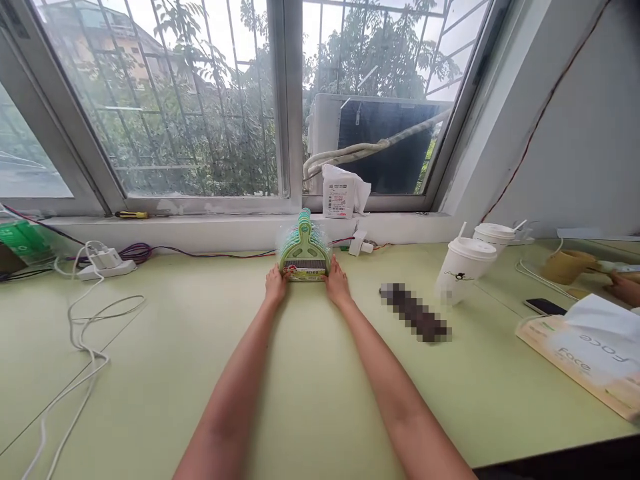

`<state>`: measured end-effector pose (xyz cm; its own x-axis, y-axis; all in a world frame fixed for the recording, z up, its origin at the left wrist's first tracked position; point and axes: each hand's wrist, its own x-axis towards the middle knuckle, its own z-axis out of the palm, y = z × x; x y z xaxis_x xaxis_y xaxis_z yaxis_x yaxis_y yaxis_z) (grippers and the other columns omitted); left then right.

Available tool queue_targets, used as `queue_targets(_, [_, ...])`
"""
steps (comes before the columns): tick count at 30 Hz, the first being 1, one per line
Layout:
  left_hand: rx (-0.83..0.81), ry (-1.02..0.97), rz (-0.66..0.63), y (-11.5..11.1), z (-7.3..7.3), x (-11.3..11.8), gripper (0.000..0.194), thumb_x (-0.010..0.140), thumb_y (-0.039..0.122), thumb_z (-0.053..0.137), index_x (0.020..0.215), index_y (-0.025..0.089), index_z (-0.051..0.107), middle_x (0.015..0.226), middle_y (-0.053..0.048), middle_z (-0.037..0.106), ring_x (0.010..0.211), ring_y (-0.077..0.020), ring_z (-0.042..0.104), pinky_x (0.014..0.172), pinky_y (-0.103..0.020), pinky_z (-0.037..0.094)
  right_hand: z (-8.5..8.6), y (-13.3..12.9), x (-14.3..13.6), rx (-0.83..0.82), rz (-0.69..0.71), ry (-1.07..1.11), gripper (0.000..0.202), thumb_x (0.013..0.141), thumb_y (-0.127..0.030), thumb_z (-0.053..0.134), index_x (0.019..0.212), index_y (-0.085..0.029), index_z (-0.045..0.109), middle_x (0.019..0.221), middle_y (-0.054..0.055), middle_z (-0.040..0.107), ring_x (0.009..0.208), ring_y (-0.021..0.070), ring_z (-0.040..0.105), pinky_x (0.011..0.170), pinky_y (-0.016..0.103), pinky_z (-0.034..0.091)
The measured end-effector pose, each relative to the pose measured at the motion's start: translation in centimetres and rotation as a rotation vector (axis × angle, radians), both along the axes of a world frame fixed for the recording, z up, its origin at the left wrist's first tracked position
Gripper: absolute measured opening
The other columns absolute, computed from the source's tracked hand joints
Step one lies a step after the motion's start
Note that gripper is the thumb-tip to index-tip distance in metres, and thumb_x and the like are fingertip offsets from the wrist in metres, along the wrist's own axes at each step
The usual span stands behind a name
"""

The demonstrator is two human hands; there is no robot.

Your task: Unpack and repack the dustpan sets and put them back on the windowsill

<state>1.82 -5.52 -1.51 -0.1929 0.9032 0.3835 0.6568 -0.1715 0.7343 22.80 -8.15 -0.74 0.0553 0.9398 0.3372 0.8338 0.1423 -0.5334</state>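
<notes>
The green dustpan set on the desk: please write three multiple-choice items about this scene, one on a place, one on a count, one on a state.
1. Where does the green dustpan set stand?
A. on the windowsill
B. on the desk near the window, between both hands
C. on the tissue box

2. How many white lidded cups stand on the desk?
A. one
B. two
C. four

3. How do the hands meet the set?
A. the left hand and right hand press its two sides
B. only one hand touches it
C. both hands are far from it

Answers:
1 B, as it sits on the green desk below the sill, with a hand on each side.
2 B, as two cups with straws stand at the right.
3 A, as each hand lies against one side of the base.
</notes>
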Motion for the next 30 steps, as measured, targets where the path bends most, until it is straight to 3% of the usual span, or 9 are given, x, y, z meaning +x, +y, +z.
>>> queue_targets(6, [0.012,-0.181,0.018,-1.1,0.3,-0.3,0.061,0.081,0.031,0.06,0.137,0.012,0.043,0.133,-0.022,0.051,0.132,-0.0336,0.042,0.111,-0.045,0.028,-0.3,-0.2,0.0,0.015,0.005,0.058,0.079,0.096,-0.046,0.037,0.155,-0.015,-0.005,0.159,0.019,0.02,0.148,0.0291,0.018,0.113,0.057,0.024])
queue_targets(9, [0.044,-0.288,0.021,-2.1,0.3,-0.7,0.061,0.082,0.027,0.061,0.138,0.014,0.041,0.136,-0.023,0.046,0.13,-0.031,0.046,0.108,-0.045,0.035,-0.5,-0.4,0.3,0.089,-0.014,0.133,0.076,0.096,-0.048,0.036,0.155,-0.015,0.0,0.159,0.019,0.021,0.147,0.0291,0.023,0.113,0.056,0.025])
queue_targets(13, [0.085,-0.481,0.039,-4.0,0.5,-1.8,0.056,0.076,0.011,0.062,0.13,0.018,0.047,0.126,-0.017,0.052,0.108,-0.022,0.06,0.096,-0.041,0.048,-0.9,-0.9,1.2,0.22,-0.084,0.322,0.064,0.094,-0.035,0.04,0.151,-0.012,0.023,0.152,0.019,0.036,0.141,0.026,0.036,0.111,0.044,0.034])
queue_targets(18, [0.026,-0.692,-0.027,-7.5,0.4,-3.3,0.046,0.067,0.001,0.06,0.109,0.02,0.056,0.101,-0.008,0.064,0.088,-0.016,0.066,0.09,-0.039,0.053,-1.2,-2.8,2.7,0.142,-0.144,0.568,0.042,0.084,-0.011,0.04,0.121,-0.012,0.061,0.124,0.015,0.064,0.116,0.0207,0.059,0.103,0.035,0.043])
queue_targets(24, [-0.037,-0.567,-0.137,-12.1,0.4,-3.4,0.032,0.059,0.004,0.062,0.088,0.017,0.065,0.091,-0.007,0.069,0.085,-0.0182,0.067,0.093,-0.04,0.052,-1.0,-7.5,2.8,0.055,0.018,0.405,0.035,0.083,-0.006,0.041,0.095,-0.017,0.072,0.107,0.007,0.07,0.098,0.0163,0.064,0.092,0.027,0.047])
queue_targets(30, [-0.074,-0.441,-0.133,-14.9,1.0,-2.7,0.03,0.058,0.005,0.055,0.083,0.017,0.066,0.089,-0.005,0.071,0.086,-0.0176,0.067,0.091,-0.035,0.052,-0.8,-10.3,2.7,0.034,0.111,0.281,0.029,0.089,-0.011,0.044,0.094,-0.016,0.072,0.108,0.008,0.07,0.101,0.0173,0.062,0.091,0.027,0.044])
